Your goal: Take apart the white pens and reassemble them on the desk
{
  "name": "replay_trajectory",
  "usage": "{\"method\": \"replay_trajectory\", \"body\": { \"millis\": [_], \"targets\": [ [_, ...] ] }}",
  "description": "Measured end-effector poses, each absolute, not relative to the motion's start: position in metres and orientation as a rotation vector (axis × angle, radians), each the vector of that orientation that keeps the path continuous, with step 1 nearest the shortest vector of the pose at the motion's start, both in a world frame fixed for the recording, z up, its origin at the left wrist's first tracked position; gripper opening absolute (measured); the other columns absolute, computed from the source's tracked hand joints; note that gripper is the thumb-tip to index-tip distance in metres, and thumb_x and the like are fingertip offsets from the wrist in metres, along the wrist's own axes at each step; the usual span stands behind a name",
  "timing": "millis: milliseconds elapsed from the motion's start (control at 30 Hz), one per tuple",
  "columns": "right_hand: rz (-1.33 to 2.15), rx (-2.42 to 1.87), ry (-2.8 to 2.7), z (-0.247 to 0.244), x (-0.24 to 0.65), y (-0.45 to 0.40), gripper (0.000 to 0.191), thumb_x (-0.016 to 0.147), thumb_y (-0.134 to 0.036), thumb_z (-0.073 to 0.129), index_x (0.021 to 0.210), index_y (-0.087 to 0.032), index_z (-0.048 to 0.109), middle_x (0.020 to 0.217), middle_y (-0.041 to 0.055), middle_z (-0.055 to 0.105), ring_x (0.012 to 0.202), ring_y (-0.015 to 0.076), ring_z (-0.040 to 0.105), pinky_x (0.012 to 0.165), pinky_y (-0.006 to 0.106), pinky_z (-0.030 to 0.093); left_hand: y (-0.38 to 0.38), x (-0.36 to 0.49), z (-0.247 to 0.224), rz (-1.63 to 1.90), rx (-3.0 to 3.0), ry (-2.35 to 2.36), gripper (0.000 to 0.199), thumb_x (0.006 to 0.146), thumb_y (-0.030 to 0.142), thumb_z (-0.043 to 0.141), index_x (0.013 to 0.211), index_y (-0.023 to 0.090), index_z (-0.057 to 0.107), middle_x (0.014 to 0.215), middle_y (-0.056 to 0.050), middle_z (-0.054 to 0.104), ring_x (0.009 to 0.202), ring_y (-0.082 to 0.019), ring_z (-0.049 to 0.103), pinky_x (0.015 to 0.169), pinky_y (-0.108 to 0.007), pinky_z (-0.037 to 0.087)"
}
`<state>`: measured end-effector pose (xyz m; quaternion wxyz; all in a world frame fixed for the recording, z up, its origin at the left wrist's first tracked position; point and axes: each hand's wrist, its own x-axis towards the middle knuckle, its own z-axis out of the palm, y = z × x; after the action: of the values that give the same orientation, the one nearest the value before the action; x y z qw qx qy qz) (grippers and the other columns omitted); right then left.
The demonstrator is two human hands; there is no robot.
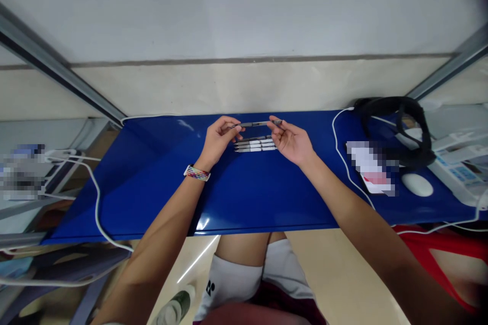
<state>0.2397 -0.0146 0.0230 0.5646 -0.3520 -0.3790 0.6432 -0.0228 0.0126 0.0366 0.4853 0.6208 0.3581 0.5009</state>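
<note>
A dark, slim pen (253, 124) is held level above the far part of a blue table (244, 193). My left hand (223, 135) pinches its left end between thumb and fingers. At its right end, the fingers of my right hand (290, 139) are closed on it, palm turned partly up. Just below, on the tabletop, several pens (253, 145) with white and dark barrels lie side by side in a stack of rows, their tips pointing left. My right fingers hide their right ends. A colourful band is on my left wrist.
Right side of the table: black headset (400, 127), phone-like item (369, 167), white mouse (417, 185) and white cable (337, 142). Another white cable (97, 203) crosses the left edge. A pale wall (229, 81) rises behind. A bottle (175, 307) stands below the table.
</note>
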Motion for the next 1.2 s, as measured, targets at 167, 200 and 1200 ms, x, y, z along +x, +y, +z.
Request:
{"method": "replay_trajectory", "body": {
  "millis": [167, 200, 1200],
  "targets": [
    [1.487, -0.862, -0.919, 0.019, 0.242, -0.013, 0.036, 0.088, -0.042, 0.078, 0.119, -0.023, 0.078, 0.111, 0.0086, 0.086, 0.1, 0.0261, 0.083, 0.085, 0.04, 0.072, 0.011, -0.021, 0.037, 1.235, 1.495, 0.865, 0.03, 0.09, 0.042, 0.087, 0.106, 0.021, 0.072, 0.095, -0.007, 0.082, 0.073, -0.016, 0.075, 0.063, -0.029, 0.055],
    [1.489, -0.861, -0.929, 0.019, 0.243, -0.013, 0.038, 0.088, -0.043, 0.078, 0.12, -0.023, 0.078, 0.112, 0.0089, 0.086, 0.101, 0.0268, 0.083, 0.083, 0.04, 0.073, 0.011, -0.021, 0.037, 1.235, 1.491, 0.869, 0.031, 0.09, 0.042, 0.087, 0.106, 0.021, 0.072, 0.095, -0.007, 0.083, 0.073, -0.017, 0.076, 0.063, -0.029, 0.055],
    [1.601, -0.696, -0.541, 0.031, 0.23, -0.019, 0.021, 0.1, -0.027, 0.065, 0.112, -0.019, 0.081, 0.102, 0.0067, 0.087, 0.096, 0.018, 0.084, 0.088, 0.024, 0.071, 0.013, -0.019, 0.033, 1.244, 1.429, 0.81, 0.031, 0.088, 0.042, 0.09, 0.102, 0.02, 0.073, 0.091, -0.006, 0.083, 0.07, -0.015, 0.075, 0.062, -0.027, 0.057]
  ]
}}
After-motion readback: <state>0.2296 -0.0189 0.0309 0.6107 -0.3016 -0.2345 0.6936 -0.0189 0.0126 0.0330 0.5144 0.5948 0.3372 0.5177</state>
